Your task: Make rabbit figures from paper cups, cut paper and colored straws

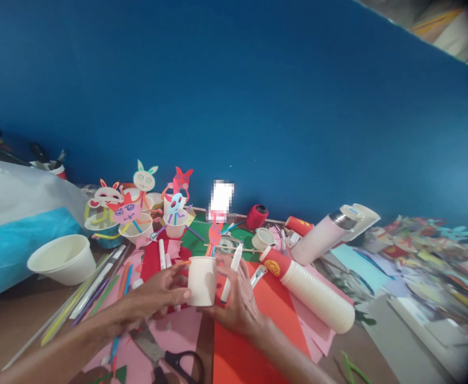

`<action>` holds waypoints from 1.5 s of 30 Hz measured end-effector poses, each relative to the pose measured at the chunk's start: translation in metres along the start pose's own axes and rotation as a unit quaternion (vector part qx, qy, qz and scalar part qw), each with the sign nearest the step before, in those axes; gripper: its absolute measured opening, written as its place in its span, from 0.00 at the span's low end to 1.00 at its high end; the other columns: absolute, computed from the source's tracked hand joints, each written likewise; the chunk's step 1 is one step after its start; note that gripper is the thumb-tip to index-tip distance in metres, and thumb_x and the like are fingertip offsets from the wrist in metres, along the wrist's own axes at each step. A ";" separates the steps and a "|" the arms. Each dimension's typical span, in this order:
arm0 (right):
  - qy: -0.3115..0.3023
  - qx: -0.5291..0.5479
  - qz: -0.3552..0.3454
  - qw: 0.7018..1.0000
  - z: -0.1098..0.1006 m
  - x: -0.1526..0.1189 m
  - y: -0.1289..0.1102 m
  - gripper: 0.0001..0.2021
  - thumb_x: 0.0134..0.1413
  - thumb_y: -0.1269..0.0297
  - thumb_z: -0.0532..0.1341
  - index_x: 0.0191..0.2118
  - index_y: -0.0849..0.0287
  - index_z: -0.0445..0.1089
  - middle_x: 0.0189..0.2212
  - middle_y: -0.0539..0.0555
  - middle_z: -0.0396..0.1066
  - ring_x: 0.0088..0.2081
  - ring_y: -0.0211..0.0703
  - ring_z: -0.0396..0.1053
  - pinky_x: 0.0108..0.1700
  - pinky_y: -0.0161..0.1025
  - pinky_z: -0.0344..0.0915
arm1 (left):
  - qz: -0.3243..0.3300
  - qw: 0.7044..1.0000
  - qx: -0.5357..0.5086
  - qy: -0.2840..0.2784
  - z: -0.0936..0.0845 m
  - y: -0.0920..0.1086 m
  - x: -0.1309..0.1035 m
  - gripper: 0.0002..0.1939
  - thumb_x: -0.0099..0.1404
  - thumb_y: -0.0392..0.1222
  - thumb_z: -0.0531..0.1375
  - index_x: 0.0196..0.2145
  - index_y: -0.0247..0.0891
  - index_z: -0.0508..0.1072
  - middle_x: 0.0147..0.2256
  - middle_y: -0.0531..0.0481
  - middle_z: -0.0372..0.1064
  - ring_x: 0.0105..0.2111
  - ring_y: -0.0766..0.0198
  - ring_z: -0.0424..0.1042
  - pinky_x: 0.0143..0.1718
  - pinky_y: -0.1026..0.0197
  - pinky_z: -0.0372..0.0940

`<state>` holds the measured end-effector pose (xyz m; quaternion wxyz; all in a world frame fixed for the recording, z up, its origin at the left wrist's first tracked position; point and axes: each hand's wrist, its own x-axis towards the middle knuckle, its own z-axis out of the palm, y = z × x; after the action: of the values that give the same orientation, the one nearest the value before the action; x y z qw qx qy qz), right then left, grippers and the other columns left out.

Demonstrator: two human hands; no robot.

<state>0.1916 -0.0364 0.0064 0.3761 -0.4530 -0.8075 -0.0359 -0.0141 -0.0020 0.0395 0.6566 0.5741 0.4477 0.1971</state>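
A white paper cup [202, 281] stands upright between my two hands, with a small red paper figure [215, 233] on thin stems rising just behind its rim. My left hand [162, 288] grips the cup's left side, thumb on the front. My right hand [237, 298] has a white marker [232, 273] between its fingers, tip upward, while its lower fingers reach under the cup's right side. Below the left hand lie black-handled scissors [165, 354] on pink paper, beside a sheet of red-orange paper [258, 341].
Cups with paper animal faces [144, 180] stand at the back left, near a large white cup [63, 261]. Stacked cups [317, 293] and a flask [322, 234] lie to the right. Colored sticks [93, 293] are on the left; a blue wall [234, 96] rises behind.
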 end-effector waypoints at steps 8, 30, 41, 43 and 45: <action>-0.087 -0.030 -0.045 0.995 -0.005 0.002 -0.005 0.31 0.44 0.50 0.60 0.51 0.59 0.51 0.51 0.63 0.61 0.53 0.55 0.57 0.56 0.61 0.37 | 0.161 0.929 0.239 0.233 -0.029 0.019 -0.001 0.16 0.55 0.52 0.56 0.37 0.40 0.71 0.40 0.47 0.71 0.41 0.56 0.68 0.41 0.60 0.62; 0.094 0.318 0.277 0.902 -0.022 0.011 0.023 0.14 0.61 0.59 0.43 0.44 0.59 0.61 0.23 0.50 0.69 0.26 0.39 0.69 0.30 0.36 0.66 | 0.106 0.972 0.202 0.063 -0.008 0.000 0.021 0.12 0.57 0.47 0.52 0.30 0.38 0.71 0.28 0.52 0.71 0.29 0.61 0.69 0.28 0.65 0.61; 0.097 0.255 0.353 0.895 -0.011 -0.007 0.054 0.12 0.52 0.57 0.56 0.25 0.60 0.62 0.14 0.45 0.59 0.16 0.34 0.59 0.18 0.30 0.57 | 0.081 0.954 0.266 0.115 0.004 0.006 0.022 0.15 0.55 0.47 0.53 0.37 0.42 0.75 0.40 0.49 0.74 0.40 0.55 0.71 0.39 0.61 0.64; 0.088 0.229 0.351 0.904 -0.009 -0.010 0.055 0.11 0.51 0.59 0.57 0.24 0.59 0.62 0.13 0.45 0.59 0.15 0.34 0.60 0.18 0.30 0.56 | 0.080 0.948 0.280 0.126 0.005 0.009 0.021 0.15 0.55 0.47 0.53 0.36 0.42 0.75 0.40 0.48 0.74 0.41 0.54 0.71 0.39 0.60 0.64; 0.076 0.209 0.343 0.913 -0.007 -0.012 0.054 0.10 0.51 0.60 0.56 0.24 0.59 0.62 0.12 0.45 0.61 0.15 0.35 0.61 0.18 0.30 0.57 | 0.078 0.947 0.287 0.119 0.006 0.012 0.020 0.16 0.55 0.46 0.53 0.37 0.41 0.75 0.41 0.47 0.74 0.41 0.54 0.70 0.39 0.61 0.64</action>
<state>0.2401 -0.0156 -0.0117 0.5114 -0.6095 -0.5603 0.2304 0.0037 0.0131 0.0430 0.3882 0.7437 0.5143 0.1780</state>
